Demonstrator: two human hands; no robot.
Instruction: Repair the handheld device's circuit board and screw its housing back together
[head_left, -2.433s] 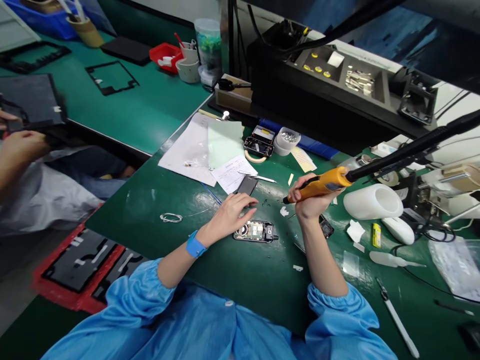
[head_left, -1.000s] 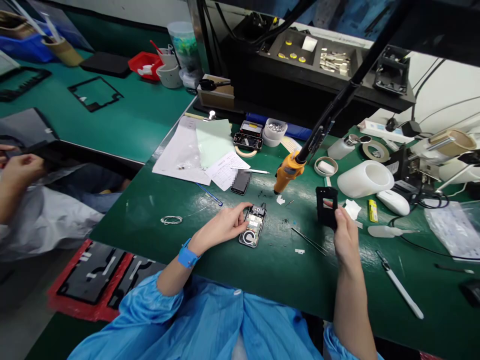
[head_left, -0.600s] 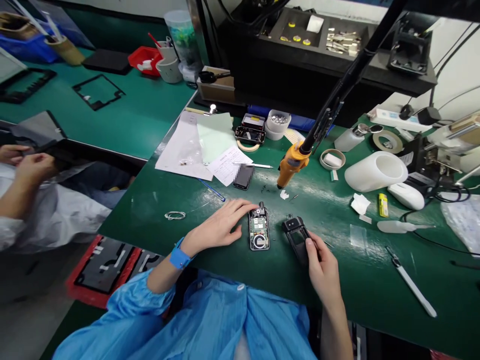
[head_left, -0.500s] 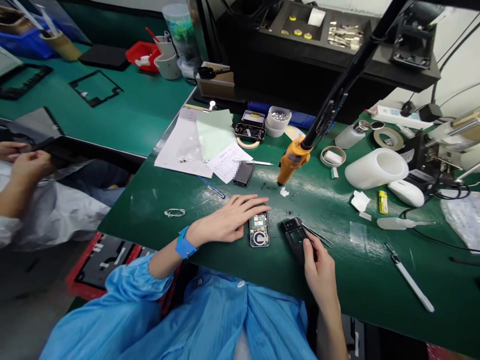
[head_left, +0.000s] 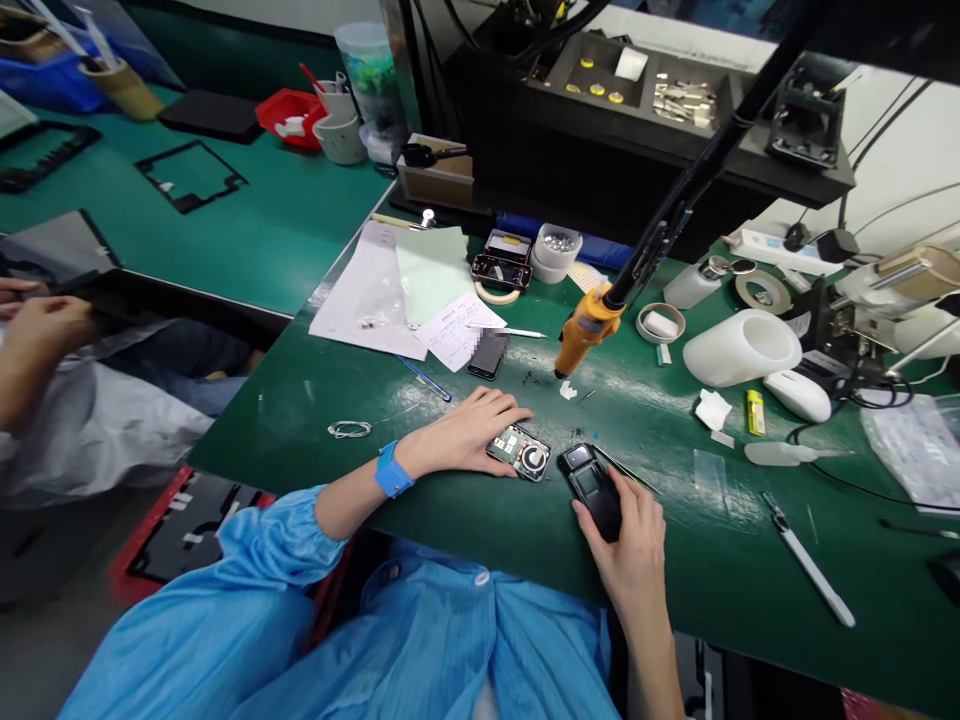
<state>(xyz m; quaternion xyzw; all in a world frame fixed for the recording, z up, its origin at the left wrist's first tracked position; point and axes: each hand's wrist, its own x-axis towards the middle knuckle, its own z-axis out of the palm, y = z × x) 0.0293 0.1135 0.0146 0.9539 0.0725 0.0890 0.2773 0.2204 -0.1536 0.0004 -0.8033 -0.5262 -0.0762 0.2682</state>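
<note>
left hand (head_left: 469,432) on open device (head_left: 519,451), right hand (head_left: 628,530) gripping cover (head_left: 589,478)

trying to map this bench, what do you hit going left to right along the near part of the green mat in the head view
wire loop → left hand → open circuit module → black cover under the right hand → clear film piece → white-handled tool
</note>
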